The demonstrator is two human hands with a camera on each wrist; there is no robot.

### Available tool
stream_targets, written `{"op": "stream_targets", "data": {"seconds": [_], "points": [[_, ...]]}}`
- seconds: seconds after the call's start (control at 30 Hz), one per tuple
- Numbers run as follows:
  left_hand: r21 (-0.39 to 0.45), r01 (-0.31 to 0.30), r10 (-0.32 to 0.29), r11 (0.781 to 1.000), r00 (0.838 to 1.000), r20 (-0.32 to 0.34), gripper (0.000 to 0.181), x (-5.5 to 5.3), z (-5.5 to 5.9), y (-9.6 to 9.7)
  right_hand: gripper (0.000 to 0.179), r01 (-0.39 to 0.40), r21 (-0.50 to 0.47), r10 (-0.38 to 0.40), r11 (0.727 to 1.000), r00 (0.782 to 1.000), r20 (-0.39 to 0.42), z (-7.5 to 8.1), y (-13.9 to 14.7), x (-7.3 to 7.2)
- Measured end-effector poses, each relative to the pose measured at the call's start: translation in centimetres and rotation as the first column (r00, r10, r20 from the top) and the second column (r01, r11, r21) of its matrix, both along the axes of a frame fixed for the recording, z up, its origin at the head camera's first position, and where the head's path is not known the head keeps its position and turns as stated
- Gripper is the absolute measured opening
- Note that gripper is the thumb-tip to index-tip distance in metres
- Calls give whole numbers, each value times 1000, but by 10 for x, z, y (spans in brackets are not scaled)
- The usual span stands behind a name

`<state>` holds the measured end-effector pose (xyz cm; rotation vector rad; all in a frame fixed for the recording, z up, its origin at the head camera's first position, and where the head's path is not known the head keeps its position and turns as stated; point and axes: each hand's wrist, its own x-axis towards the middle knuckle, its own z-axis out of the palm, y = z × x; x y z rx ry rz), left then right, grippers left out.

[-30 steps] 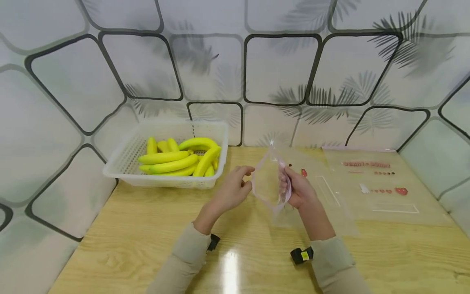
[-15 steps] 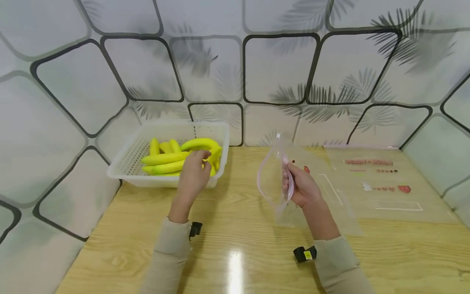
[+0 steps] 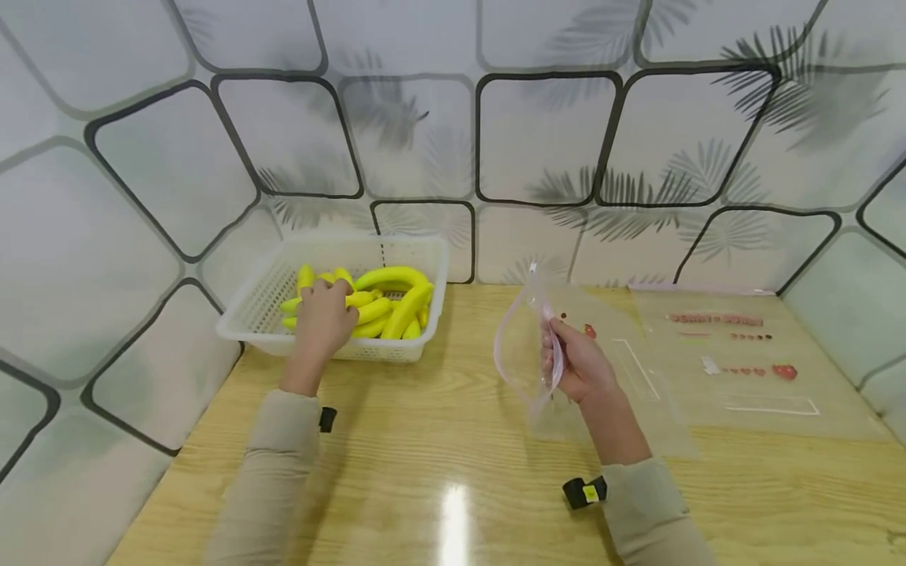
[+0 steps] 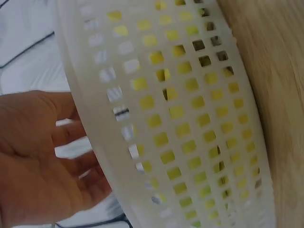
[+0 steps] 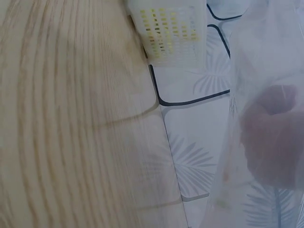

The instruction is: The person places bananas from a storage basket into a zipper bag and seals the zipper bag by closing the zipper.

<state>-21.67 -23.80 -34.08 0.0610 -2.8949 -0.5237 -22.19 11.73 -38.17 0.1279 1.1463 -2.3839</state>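
Observation:
My left hand (image 3: pixel 325 318) reaches over the near rim of a white plastic basket (image 3: pixel 265 339) with several yellow bananas (image 3: pixel 405 310) inside. In the left wrist view, the fingers of the left hand (image 4: pixel 45 156) are apart and loosely bent, their tips hidden behind the basket wall (image 4: pixel 111 156). Whether they touch a banana cannot be seen. My right hand (image 3: pixel 583 362) grips one side of the mouth of a clear zip bag (image 3: pixel 513 346) with a pink zip edge. The bag's mouth gapes toward the basket. Through its film the right hand (image 5: pixel 275 142) looks blurred in the right wrist view.
Another clear zip bag (image 3: pixel 764 401) with red printing lies flat on the wooden table (image 3: pixel 425 440) at the right. A patterned wall (image 3: pixel 545 141) rises behind the basket and bags.
My left hand has moved left, from beside the bag's mouth to over the bananas, then further across the basket. The right hand has stayed nearly in place with the bag.

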Motion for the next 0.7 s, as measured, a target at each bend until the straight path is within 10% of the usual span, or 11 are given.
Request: {"op": "stream_targets", "data": {"seconds": [0.23, 0.47, 0.7], "points": [[-2, 224, -219, 975, 953, 211, 42, -31, -8, 27, 27, 17, 16, -17, 1000, 1000, 6, -6, -4, 0], [-61, 168, -135, 984, 922, 363, 32, -50, -18, 44, 29, 41, 9, -41, 999, 999, -3, -10, -6, -1], [-137, 147, -86, 979, 922, 377, 36, -56, -22, 55, 31, 59, 2, -59, 998, 998, -11, -9, -2, -2]]}}
